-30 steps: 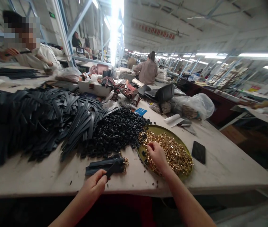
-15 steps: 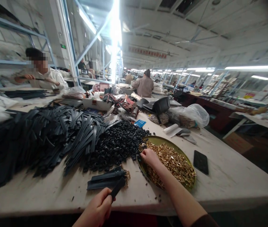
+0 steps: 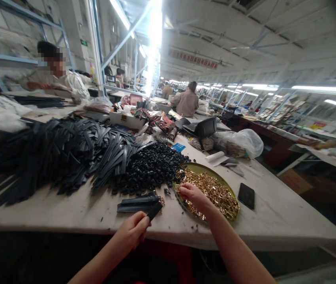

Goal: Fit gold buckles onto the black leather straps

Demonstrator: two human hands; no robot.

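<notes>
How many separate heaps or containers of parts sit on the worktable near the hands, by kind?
Heap of black straps: 1
Heap of black loops: 1
Round tray of gold buckles: 1
Small stack of finished straps: 1
Black phone: 1
Total: 5

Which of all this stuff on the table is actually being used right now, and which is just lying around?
In use: black strap held in the left hand; gold buckles in the round tray, under the right hand; finished straps.

Lying about: phone, plastic bag, blue card, paper roll.
</notes>
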